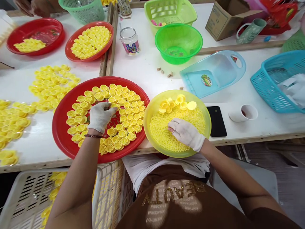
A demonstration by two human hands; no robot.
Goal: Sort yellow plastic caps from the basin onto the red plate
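Note:
My left hand (101,117), in a white glove, is over the red tray (60,127). Its thumb and forefinger close at a small round yellow plastic piece (115,107). Around it lie many similar yellow pieces (130,116), shallow and cup-like, in a loose ring. My right hand (184,132), gloved too, rests on small yellow pellets (162,135) in the yellow bowl (206,116). Its fingers are curled together at the pellets, and what they hold is hidden. Several smooth yellow discs or caps (177,103) lie at the bowl's far side.
Yellow pieces (51,86) spread over the table at left, near two smaller red trays (69,51). Beyond stand a green bowl (178,41) and a glass jar (130,39). A blue scoop (214,74), black phone (217,122), white cup (243,113) and blue basket (267,82) are at right.

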